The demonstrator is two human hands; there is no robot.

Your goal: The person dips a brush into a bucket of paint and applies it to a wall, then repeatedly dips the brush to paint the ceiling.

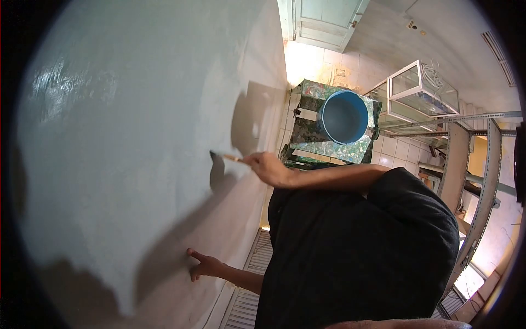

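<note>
My right hand (267, 168) is closed around the light handle of a paintbrush (234, 158). The brush's dark bristle end points at the pale wall (137, 131) and appears to touch it, with its shadow just below. Lower in the view, my left hand (206, 267) is held out against or very near the same wall, thumb and fingers apart, holding nothing. Parts of the wall's surface shine as if wet. Beyond my right arm stands a blue bucket (345, 118) with a greyish inside.
The bucket rests on a paint-spattered stand (312, 90). Past it are a glass display case (422, 90) with coiled cable on top and a metal shelf frame (482, 181). A pale door (329, 22) is at the top. White tiles (394, 151) cover the floor.
</note>
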